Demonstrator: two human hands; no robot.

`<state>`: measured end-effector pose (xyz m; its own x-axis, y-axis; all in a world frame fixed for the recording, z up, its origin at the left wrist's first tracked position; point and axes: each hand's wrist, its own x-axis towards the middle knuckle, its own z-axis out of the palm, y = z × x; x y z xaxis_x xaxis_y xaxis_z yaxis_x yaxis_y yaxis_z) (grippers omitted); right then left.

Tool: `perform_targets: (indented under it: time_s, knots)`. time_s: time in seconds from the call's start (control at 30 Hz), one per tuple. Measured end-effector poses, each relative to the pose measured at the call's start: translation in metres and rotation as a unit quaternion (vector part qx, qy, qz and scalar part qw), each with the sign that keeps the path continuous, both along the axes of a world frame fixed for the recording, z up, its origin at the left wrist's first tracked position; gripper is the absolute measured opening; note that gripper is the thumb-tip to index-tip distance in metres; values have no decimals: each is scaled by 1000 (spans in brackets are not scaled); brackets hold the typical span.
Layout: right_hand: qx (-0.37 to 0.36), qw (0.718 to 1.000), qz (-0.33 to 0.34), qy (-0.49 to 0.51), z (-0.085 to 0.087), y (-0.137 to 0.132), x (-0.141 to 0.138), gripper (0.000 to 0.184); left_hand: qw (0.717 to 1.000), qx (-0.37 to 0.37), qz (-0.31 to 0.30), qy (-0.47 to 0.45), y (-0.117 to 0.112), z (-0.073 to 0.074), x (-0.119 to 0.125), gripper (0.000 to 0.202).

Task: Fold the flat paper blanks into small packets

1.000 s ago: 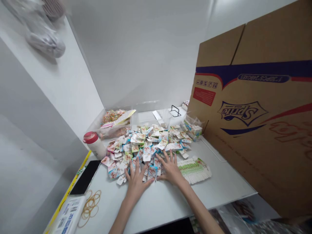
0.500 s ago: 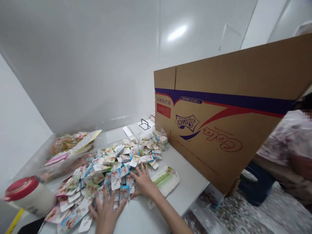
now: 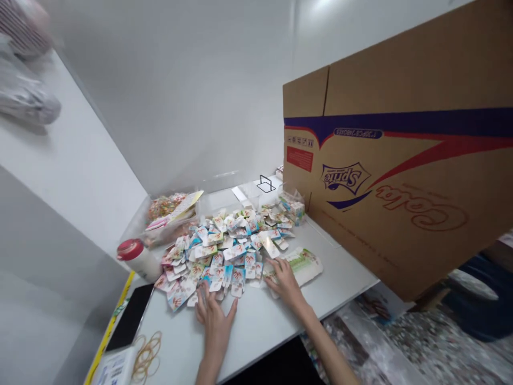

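Observation:
A big heap of small colourful packet cards point(image 3: 224, 246) covers the middle of the white table point(image 3: 260, 321). My left hand point(image 3: 215, 316) lies flat with fingers spread at the near edge of the heap, touching its front cards. My right hand point(image 3: 284, 279) rests with fingers spread on the left end of a neat green-and-white stack of cards point(image 3: 304, 264), beside the heap's right edge. Neither hand grips anything.
A large brown cardboard box point(image 3: 401, 176) stands along the table's right side. At the left are a red-capped white bottle point(image 3: 138, 259), a black phone point(image 3: 130, 316), loose rubber bands point(image 3: 146, 350) and a clear bag of colourful bits point(image 3: 168, 208). A small black wire stand point(image 3: 265, 184) sits at the back.
The view swung right and back. My right hand moved from the loose heap onto the green-and-white stack; my left hand stays spread at the heap's near edge.

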<state>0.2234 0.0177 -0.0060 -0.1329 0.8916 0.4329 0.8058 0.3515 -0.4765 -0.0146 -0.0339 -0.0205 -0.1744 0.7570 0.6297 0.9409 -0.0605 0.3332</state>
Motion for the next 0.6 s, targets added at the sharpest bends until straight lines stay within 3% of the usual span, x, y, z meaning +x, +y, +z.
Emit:
perform_targets:
  time_s: [0.13,0.27,0.33,0.43,0.6]
  knots:
    - [21,996,-63,53,0,-2,-2,45,999,14,-33,-37,-4,1,0,53]
    - [17,990,-121,75,11,21,-6,62,997,42,-51,-39,18,8,0,50]
    - [-7,990,-124,60,15,36,-7,61,997,44,-60,-31,34,12,1,45]
    - [-55,993,-98,23,17,53,-9,45,996,50,-77,-23,55,19,2,33]
    - [-102,990,-94,0,22,56,-7,40,987,76,-138,-37,76,43,-3,26]
